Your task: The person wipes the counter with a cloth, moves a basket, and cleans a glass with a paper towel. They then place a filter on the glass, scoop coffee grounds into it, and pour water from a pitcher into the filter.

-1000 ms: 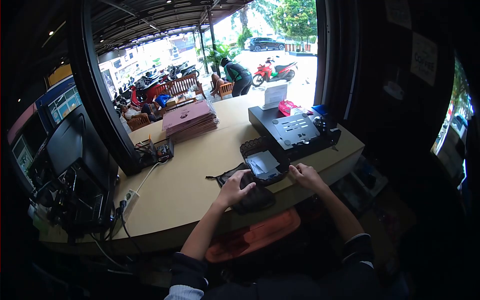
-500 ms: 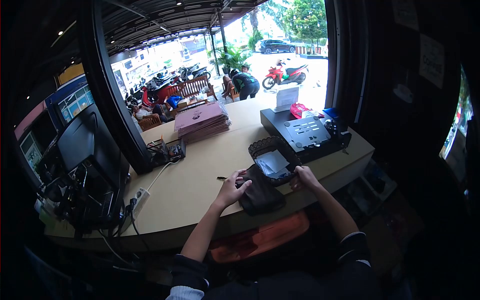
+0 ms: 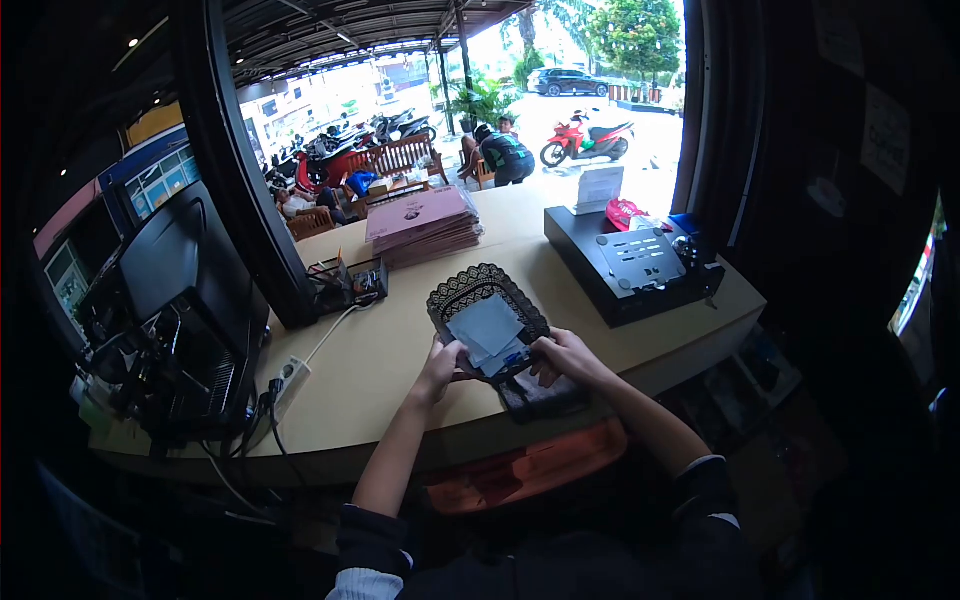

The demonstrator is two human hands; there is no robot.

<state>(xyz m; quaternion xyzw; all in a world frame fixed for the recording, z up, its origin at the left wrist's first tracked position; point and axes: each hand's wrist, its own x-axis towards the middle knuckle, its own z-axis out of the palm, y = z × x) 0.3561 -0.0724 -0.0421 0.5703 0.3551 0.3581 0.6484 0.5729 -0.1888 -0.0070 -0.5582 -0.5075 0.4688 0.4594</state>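
Between my two hands is a black basket with a lacy patterned rim [image 3: 480,275], tilted so its inside faces me. White paper slips [image 3: 487,330] lie in it, with a small blue item [image 3: 517,357] near its front edge. My left hand [image 3: 438,368] grips the basket's near left side, thumb on top. At the near right corner, my right hand [image 3: 565,358] holds the rim with curled fingers. Partly beneath the basket, a dark pouch [image 3: 545,396] lies at the counter's front edge.
On the counter [image 3: 390,345] are stacked pink folders [image 3: 425,222], a pen organiser [image 3: 350,283] and a black cash drawer [image 3: 625,270]. A monitor [image 3: 185,270] and a power strip [image 3: 292,378] stand left. An orange container [image 3: 525,468] sits below the front edge. People and motorbikes are outside.
The basket has moved left and toward me, partly over the pouch. My left hand has gone from the pouch to the basket's left side; my right hand keeps its hold.
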